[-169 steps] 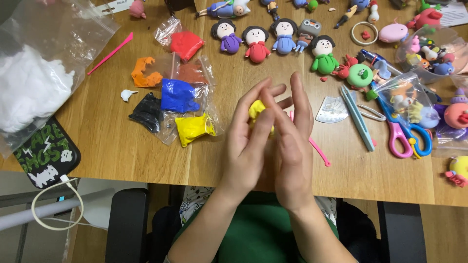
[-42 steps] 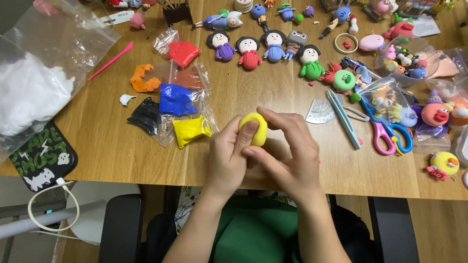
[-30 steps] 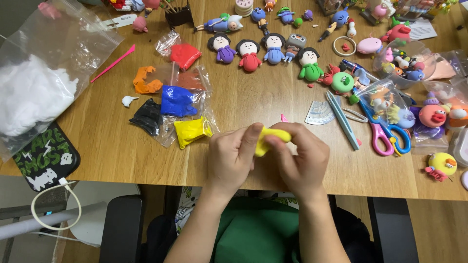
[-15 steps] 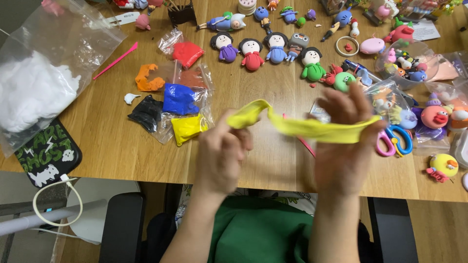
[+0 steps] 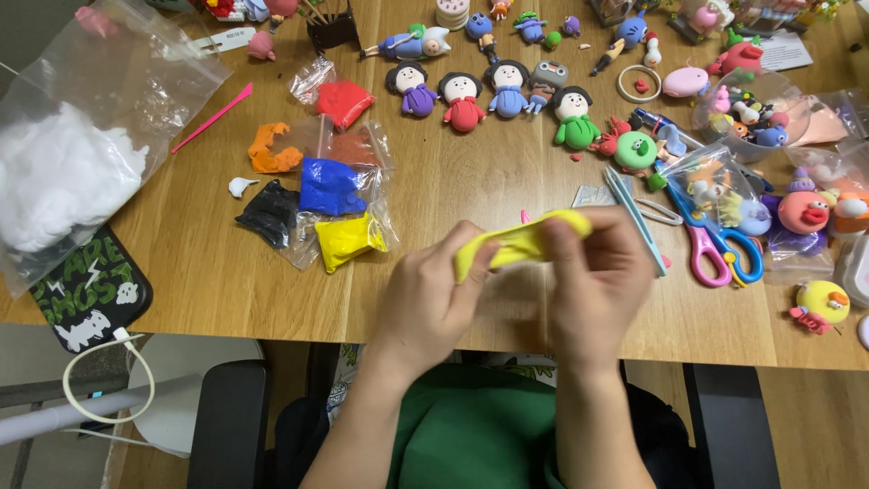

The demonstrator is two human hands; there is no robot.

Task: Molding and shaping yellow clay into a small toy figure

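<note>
Both hands grip one piece of soft yellow clay (image 5: 518, 243) above the near edge of the wooden table (image 5: 208, 272). My left hand (image 5: 425, 303) pinches its left end. My right hand (image 5: 596, 281) pinches its right end, and the clay spans the short gap between them as a thick band. Just left of my hands lie small bags of clay: yellow (image 5: 348, 239), blue (image 5: 328, 186), black (image 5: 269, 214), red (image 5: 345, 102) and orange (image 5: 272, 149).
A row of clay dolls (image 5: 463, 92) lies at the back. Pink and blue scissors (image 5: 715, 246) and thin modelling tools (image 5: 634, 221) sit right of my hands, among many clay figures (image 5: 804, 210). A big bag of white stuffing (image 5: 63, 181) and a black phone (image 5: 89, 288) are at the left.
The clay was rolled between my palms, held as a ball, then pulled into a long strip. Now my hands have come back together and the strip is short and thick.
</note>
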